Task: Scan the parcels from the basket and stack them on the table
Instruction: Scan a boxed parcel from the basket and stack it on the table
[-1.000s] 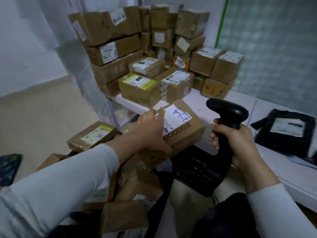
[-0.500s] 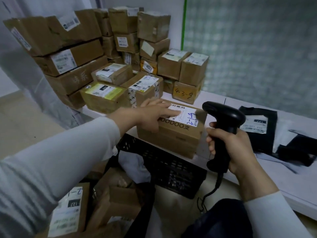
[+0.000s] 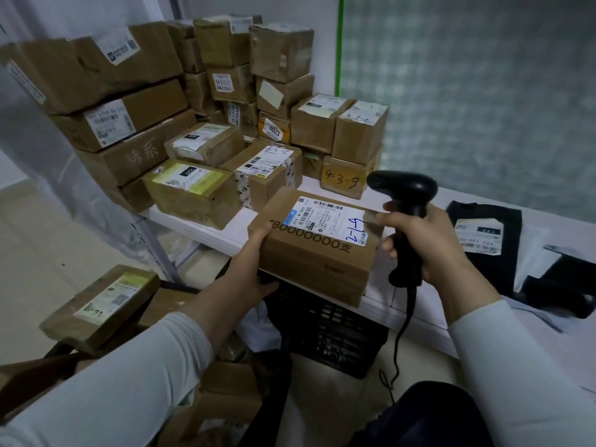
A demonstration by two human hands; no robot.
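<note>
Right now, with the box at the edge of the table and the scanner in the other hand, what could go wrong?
1. The left hand grips only one end of the box marked 2-1-9, which seems to overhang the table edge above the basket; it may tip and fall into it.
2. The cable of the scanner in the right hand hangs close to the basket and could snag on it.

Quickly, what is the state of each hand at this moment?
Left hand: holds the brown cardboard parcel marked 2-1-9.
Right hand: grips the black handheld barcode scanner.
</note>
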